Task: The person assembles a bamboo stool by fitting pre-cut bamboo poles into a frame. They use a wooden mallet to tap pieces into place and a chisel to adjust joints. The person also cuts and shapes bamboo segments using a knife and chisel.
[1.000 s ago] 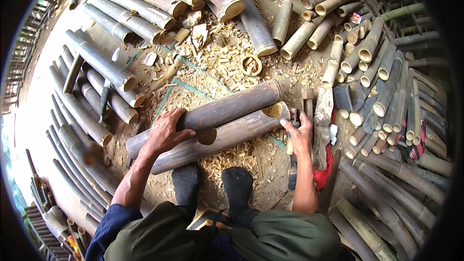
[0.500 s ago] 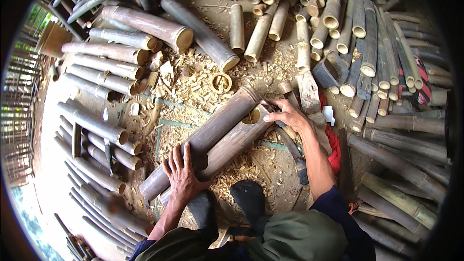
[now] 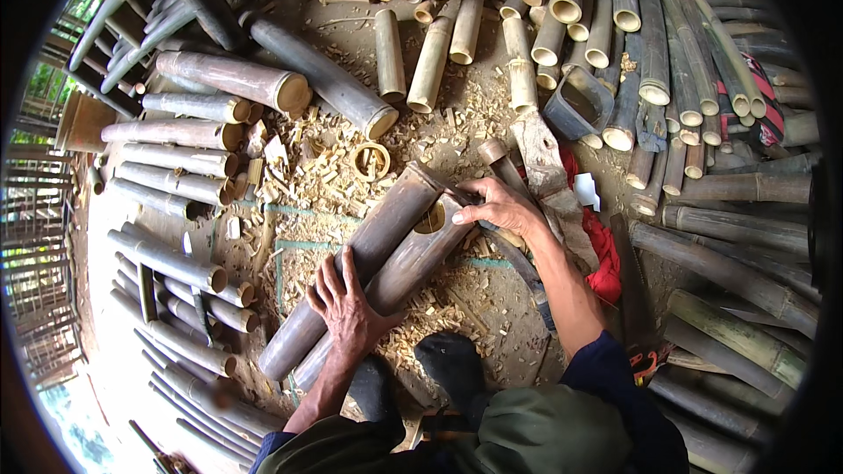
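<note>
Two dark brown bamboo tubes lie side by side at a slant in front of me. The far-side tube (image 3: 378, 219) has a thick ringed end. The near-side tube (image 3: 413, 265) has an oval hole cut near its upper end. My left hand (image 3: 349, 312) lies across both tubes lower down, its fingers curled over the far-side one and its palm on the near-side one. At the upper end, my right hand (image 3: 505, 211) grips the near-side tube, thumb on top beside the hole. The undersides of both tubes are hidden.
Wood chips (image 3: 325, 175) and a cut bamboo ring (image 3: 371, 161) cover the ground ahead. Bamboo stacks stand left and right. Beside my right arm are a wooden mallet (image 3: 497, 154), a wooden block (image 3: 537, 147), red cloth (image 3: 604, 254) and a dark container (image 3: 578, 104).
My view has shifted a little, so the surroundings sit further left. The tubes are slanted more steeply. A dark opening beside my left hand no longer shows. Both hands keep their hold.
</note>
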